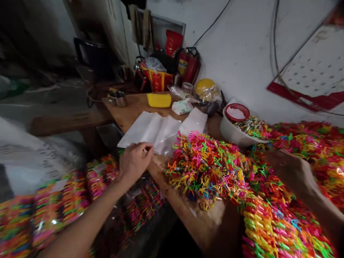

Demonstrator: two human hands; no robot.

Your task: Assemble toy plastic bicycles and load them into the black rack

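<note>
My left hand (136, 158) is over the table's near edge, at the lower corner of a stack of clear plastic bags (153, 130). Its fingers are curled with thumb and forefinger together; what they hold, if anything, is hidden. My right hand (291, 170) reaches into a heap of small bright plastic pieces (319, 143) at the right, its fingers blurred and partly hidden among them. Between my hands lies a loose pile of similar multicoloured plastic pieces (209, 165) on the wooden table (185, 200).
Filled clear packs (48, 211) stand in rows at the lower left. Behind the pile is a white tub (233, 132) with a red basket (237, 111). A yellow container (159, 100), metal cups (118, 98) and a fire extinguisher (188, 64) are at the back.
</note>
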